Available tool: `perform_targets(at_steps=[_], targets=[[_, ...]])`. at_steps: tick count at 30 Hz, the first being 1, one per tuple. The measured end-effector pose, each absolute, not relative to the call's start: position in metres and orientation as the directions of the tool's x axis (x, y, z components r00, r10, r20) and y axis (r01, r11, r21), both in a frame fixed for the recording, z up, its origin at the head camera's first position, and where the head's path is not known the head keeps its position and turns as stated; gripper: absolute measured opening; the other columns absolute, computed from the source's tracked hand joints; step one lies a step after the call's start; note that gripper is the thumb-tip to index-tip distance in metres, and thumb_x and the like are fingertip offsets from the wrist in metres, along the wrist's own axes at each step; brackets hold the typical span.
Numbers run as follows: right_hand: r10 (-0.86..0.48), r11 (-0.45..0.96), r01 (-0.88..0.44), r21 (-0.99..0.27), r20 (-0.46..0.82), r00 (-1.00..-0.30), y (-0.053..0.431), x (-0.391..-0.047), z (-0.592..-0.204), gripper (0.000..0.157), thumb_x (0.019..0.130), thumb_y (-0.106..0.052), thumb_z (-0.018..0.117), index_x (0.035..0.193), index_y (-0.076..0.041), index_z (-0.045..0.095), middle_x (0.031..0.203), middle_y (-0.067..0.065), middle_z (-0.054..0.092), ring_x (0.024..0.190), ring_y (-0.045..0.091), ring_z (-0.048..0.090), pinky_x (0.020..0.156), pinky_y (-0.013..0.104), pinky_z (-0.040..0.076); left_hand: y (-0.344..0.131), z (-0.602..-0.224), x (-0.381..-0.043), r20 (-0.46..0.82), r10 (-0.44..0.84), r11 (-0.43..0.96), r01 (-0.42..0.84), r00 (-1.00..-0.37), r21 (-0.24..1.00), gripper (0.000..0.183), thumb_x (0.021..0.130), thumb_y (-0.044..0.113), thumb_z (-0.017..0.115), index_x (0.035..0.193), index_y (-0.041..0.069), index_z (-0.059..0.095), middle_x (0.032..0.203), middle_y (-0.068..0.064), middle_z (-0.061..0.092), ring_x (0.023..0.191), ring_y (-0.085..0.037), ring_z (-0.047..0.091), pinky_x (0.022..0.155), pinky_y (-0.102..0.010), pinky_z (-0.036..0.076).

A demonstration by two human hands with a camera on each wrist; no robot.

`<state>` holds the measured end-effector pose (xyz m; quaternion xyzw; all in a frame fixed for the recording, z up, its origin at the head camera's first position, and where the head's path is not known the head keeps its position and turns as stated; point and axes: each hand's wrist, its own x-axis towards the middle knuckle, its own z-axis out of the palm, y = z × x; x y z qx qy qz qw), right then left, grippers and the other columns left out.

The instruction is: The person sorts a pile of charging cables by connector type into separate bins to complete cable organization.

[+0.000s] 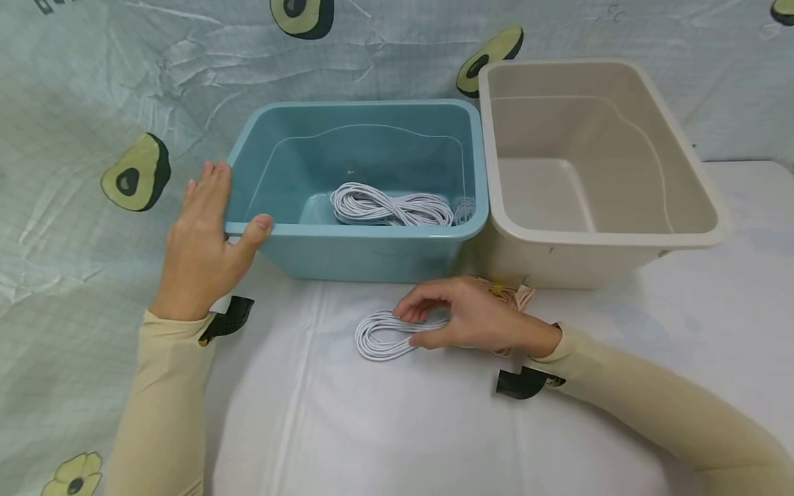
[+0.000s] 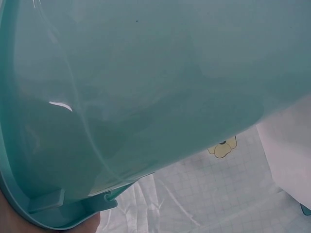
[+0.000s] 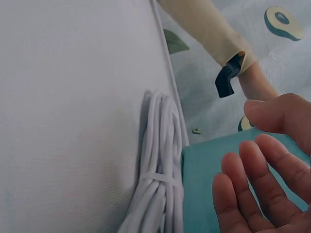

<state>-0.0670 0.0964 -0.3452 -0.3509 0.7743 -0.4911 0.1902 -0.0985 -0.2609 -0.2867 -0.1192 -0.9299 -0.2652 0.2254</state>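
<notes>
Cable before the blue bin may loosen if our wide right hand pinches one loop; our wide left hand touches the bin.

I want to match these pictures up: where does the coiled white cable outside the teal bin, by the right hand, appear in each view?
Head: the coiled white cable is just below centre, partly covered by the right hand.
Left wrist: not in it.
Right wrist: bottom centre, left of the fingers.
Shared landmark: the teal bin, visible in all three.
</notes>
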Motion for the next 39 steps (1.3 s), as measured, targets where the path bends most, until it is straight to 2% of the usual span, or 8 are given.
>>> perform_targets(at_steps=[6, 16, 31, 39], targets=[[-0.727, 0.308, -0.395, -0.866, 0.053, -0.685, 0.098, -0.068, -0.353, 0.038, 0.083, -0.02, 0.087, 0.119, -0.015, 0.076, 0.114, -0.002, 0.079, 0.105, 0.011, 0.072, 0.095, 0.03, 0.061, -0.261, -0.286, -0.098, 0.482, 0.102, 0.833, 0.34, -0.87, 0.437, 0.104, 0.093, 0.079, 0.049, 0.159, 0.0, 0.036, 0.164, -0.023, 0.038, 0.159, -0.038, 0.031, 0.136, -0.05, 0.016], [-0.742, 0.333, -0.427, -0.841, 0.046, -0.669, 0.098, -0.069, -0.364, 0.04, 0.082, -0.015, 0.088, 0.119, -0.016, 0.076, 0.117, -0.002, 0.077, 0.109, 0.009, 0.07, 0.098, 0.026, 0.059, -0.261, -0.288, -0.099, 0.477, 0.093, 0.834, 0.33, -0.874, 0.442, 0.102, 0.094, 0.076, 0.051, 0.159, 0.0, 0.036, 0.165, -0.023, 0.037, 0.159, -0.039, 0.03, 0.136, -0.051, 0.015], [-0.724, 0.414, -0.487, -0.769, 0.046, -0.688, 0.097, -0.069, -0.368, 0.044, 0.079, -0.013, 0.088, 0.121, -0.016, 0.074, 0.115, -0.004, 0.076, 0.104, 0.009, 0.069, 0.094, 0.025, 0.059, -0.261, -0.286, -0.099, 0.487, 0.096, 0.837, 0.336, -0.868, 0.433, 0.104, 0.092, 0.079, 0.05, 0.158, 0.0, 0.037, 0.164, -0.023, 0.038, 0.158, -0.038, 0.031, 0.136, -0.051, 0.017], [-0.707, 0.482, -0.478, -0.735, -0.004, -0.707, 0.095, -0.066, -0.365, 0.046, 0.077, -0.009, 0.086, 0.121, -0.015, 0.074, 0.111, -0.004, 0.075, 0.098, 0.009, 0.067, 0.089, 0.024, 0.059, -0.262, -0.285, -0.098, 0.482, 0.1, 0.84, 0.334, -0.871, 0.429, 0.102, 0.093, 0.078, 0.05, 0.159, 0.0, 0.037, 0.165, -0.023, 0.038, 0.158, -0.039, 0.031, 0.136, -0.051, 0.017]])
